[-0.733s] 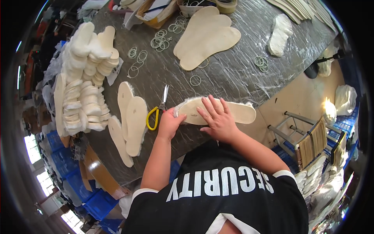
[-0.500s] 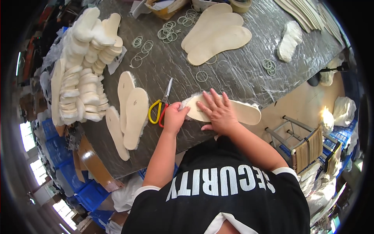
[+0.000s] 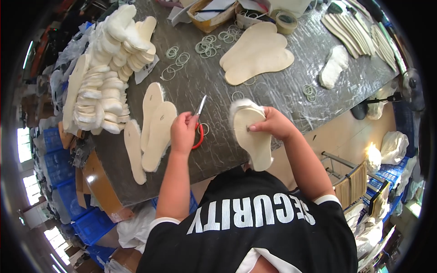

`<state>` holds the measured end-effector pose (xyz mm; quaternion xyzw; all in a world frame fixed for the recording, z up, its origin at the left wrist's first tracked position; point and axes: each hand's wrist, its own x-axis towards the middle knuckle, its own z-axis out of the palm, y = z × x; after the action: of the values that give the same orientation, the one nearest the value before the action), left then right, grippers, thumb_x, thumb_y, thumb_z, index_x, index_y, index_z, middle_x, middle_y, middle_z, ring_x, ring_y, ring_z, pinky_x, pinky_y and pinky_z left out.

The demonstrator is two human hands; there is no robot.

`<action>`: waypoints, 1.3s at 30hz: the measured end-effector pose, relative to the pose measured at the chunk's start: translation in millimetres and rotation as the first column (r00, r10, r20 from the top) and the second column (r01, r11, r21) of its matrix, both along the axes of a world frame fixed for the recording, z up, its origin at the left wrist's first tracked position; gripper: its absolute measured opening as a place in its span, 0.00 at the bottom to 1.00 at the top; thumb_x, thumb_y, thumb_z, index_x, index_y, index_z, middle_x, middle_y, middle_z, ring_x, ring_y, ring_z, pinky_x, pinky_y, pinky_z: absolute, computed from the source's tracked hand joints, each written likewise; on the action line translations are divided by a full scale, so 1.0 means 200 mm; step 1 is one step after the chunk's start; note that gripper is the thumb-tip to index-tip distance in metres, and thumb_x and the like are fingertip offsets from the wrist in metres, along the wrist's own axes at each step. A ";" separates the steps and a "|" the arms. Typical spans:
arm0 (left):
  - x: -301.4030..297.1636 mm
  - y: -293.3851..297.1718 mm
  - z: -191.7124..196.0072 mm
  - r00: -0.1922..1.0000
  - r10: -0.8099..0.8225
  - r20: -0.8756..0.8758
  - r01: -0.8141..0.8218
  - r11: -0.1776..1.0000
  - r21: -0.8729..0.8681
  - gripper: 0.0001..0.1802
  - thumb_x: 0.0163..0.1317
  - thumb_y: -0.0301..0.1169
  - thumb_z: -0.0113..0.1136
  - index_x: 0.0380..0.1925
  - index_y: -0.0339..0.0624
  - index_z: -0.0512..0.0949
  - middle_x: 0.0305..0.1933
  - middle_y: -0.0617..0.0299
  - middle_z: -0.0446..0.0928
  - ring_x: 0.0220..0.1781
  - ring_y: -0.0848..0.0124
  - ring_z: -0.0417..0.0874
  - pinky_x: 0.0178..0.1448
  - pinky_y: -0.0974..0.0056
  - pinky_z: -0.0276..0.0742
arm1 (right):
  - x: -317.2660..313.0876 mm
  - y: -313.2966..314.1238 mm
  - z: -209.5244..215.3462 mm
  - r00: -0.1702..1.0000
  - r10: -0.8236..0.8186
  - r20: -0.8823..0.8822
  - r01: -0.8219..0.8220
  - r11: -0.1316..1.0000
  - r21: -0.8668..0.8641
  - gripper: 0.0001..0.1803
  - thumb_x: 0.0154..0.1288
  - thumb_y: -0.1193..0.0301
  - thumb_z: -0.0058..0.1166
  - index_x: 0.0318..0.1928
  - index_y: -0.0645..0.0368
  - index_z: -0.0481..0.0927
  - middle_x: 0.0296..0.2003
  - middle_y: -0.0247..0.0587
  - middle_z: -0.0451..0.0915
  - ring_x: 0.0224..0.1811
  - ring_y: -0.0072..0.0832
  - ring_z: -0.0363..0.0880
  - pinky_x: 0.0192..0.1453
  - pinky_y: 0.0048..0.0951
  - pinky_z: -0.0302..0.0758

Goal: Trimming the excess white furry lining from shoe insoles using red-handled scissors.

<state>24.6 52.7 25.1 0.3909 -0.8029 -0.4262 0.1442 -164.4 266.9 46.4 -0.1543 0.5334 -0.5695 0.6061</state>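
Two hands work mid-frame: left hand [image 3: 183,133] grips scissors [image 3: 198,123], right hand [image 3: 272,123] pinches the insole [image 3: 253,142], best held taut for cutting.

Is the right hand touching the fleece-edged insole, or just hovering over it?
Touching. The head view shows the right hand gripping the fleece-edged insole, fingertips pressed on its flat face and lifting it off the table.

A cream, fleece-edged insole [image 3: 251,136] is held up off the grey table [image 3: 273,95], smooth side up, toe toward the far side, heel toward the person. Red-handled scissors [image 3: 199,122] sit closed in the left hand, blades pointing away, handle loops low over the table edge.
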 end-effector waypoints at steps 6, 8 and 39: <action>0.04 -0.06 -0.03 0.808 -0.121 0.576 0.272 0.945 -0.183 0.21 0.45 0.31 0.66 0.37 0.32 0.71 0.38 0.40 0.75 0.41 0.44 0.76 0.46 0.51 0.73 | -0.01 0.22 -0.03 0.932 -0.225 0.283 0.295 0.926 -0.235 0.24 0.50 0.76 0.62 0.50 0.62 0.73 0.42 0.36 0.78 0.44 0.25 0.77 0.52 0.29 0.72; 0.03 -0.06 -0.02 0.846 -0.109 0.523 0.235 0.955 -0.182 0.20 0.46 0.29 0.65 0.38 0.30 0.71 0.38 0.42 0.76 0.35 0.50 0.79 0.42 0.54 0.76 | -0.02 0.27 -0.04 0.920 -0.242 0.309 0.322 0.915 -0.242 0.24 0.50 0.74 0.62 0.50 0.62 0.73 0.42 0.37 0.79 0.43 0.27 0.77 0.51 0.29 0.72; -0.23 0.58 0.58 0.884 -0.173 -0.435 0.412 0.730 0.545 0.26 0.47 0.18 0.65 0.44 0.36 0.63 0.32 0.61 0.75 0.34 0.80 0.76 0.40 0.74 0.74 | 0.17 0.35 0.16 0.878 -0.311 0.364 0.435 0.835 -0.336 0.31 0.52 0.71 0.61 0.56 0.64 0.64 0.51 0.48 0.72 0.54 0.42 0.72 0.59 0.43 0.68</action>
<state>-22.0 168.2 140.4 0.1988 -0.6285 -0.7478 0.0789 -130.7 336.4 78.7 -0.0822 0.3263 -0.7926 0.5085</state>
